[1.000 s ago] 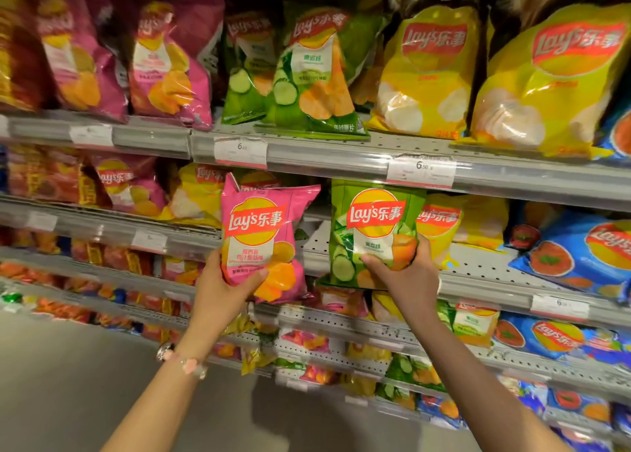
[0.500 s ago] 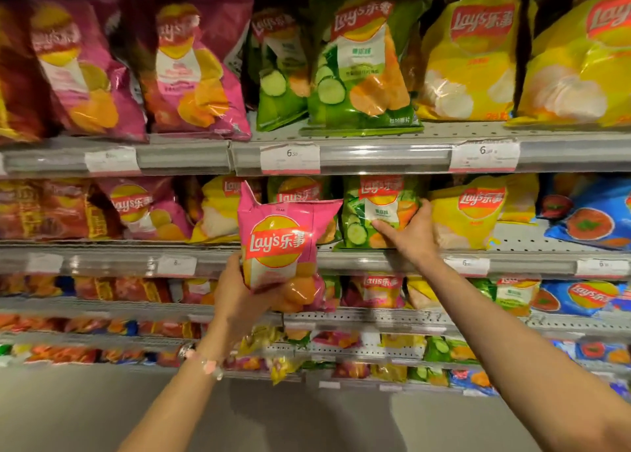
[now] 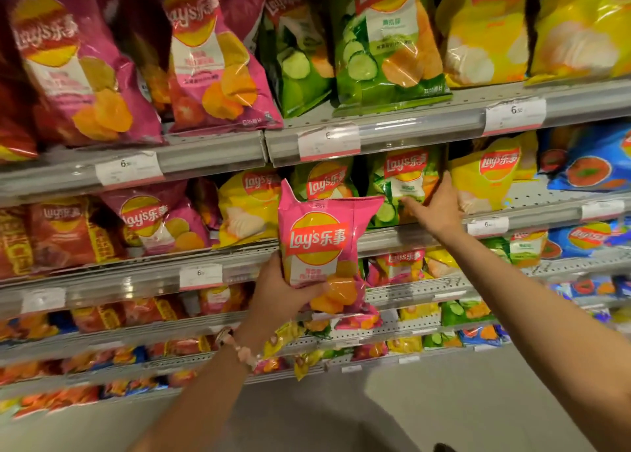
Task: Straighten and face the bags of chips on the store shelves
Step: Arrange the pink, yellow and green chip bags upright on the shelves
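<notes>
My left hand [image 3: 280, 294] grips a pink chip bag [image 3: 322, 243] by its lower left side and holds it upright in front of the shelves, logo facing me. My right hand [image 3: 435, 204] reaches onto the second shelf and lies with straight fingers against the lower right of a green cucumber chip bag [image 3: 401, 182], which stands upright there. A second green bag [image 3: 324, 180] stands just left of it, partly hidden behind the pink bag. A yellow bag [image 3: 485, 175] stands right of my right hand.
The top shelf [image 3: 409, 127] carries large pink, green and yellow bags. On the second shelf [image 3: 153, 270] stand red, pink and yellow bags at the left and blue bags [image 3: 587, 165] at the right. Lower shelves hold several small mixed bags. Grey floor lies below.
The green bag has gone from my right hand's grip out in front onto the second shelf, where the hand now rests against it. The pink bag stays in my left hand.
</notes>
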A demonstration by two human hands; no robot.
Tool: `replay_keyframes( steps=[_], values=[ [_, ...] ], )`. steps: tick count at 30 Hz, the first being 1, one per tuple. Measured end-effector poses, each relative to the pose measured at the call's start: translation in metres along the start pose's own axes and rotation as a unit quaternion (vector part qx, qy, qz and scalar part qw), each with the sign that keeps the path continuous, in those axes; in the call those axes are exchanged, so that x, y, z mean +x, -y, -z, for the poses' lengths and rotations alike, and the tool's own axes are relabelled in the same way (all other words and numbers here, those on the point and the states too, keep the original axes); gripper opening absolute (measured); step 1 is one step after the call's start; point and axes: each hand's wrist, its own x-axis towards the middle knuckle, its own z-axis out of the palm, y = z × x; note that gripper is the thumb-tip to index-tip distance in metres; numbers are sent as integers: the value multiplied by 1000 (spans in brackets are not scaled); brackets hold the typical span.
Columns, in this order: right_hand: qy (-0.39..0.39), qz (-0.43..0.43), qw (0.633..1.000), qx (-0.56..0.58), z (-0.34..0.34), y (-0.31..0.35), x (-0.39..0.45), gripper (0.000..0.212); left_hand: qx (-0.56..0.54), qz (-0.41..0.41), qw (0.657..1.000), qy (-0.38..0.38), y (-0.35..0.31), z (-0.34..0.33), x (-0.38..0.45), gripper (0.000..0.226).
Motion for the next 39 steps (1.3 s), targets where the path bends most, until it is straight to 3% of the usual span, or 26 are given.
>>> replay_keyframes(
  steps=[3,6,8,10,12,17,21,24,26,28,30,34,39],
  values=[
    [-45,84,995,24,-3,26,-54,80,-10,8,1000,-13,0,3,1,76],
    [144,94,977,124,-15,50,-113,84,-24,15,999,-24,0,3,5,96],
    [259,54,950,168,-27,61,-135,90,-19,26,999,-31,-4,2,6,92],
    [300,44,934,192,-37,69,-145,86,-25,26,999,-30,-4,2,8,76],
    [289,38,934,208,-44,74,-146,80,-36,19,999,-26,-5,4,9,74],
    [258,28,942,215,-50,74,-143,71,-30,15,999,31,5,14,10,93],
    [215,3,943,252,-51,70,-141,68,-60,29,996,63,-8,39,8,64],
    [208,-10,943,260,-49,69,-140,70,-60,-31,993,-102,-4,64,24,62],
    [206,-14,942,263,-48,68,-140,74,14,-42,975,-217,6,75,44,58],
    [204,-14,943,263,-47,68,-140,74,108,-29,961,-253,10,82,63,72],
    [200,-14,944,263,-46,67,-139,73,170,-7,960,-221,10,83,80,93],
    [194,-13,947,256,-44,64,-138,71,163,50,973,-155,12,78,99,113],
    [190,-7,951,243,-40,63,-136,73,140,81,979,-126,11,83,109,95]
  ],
)
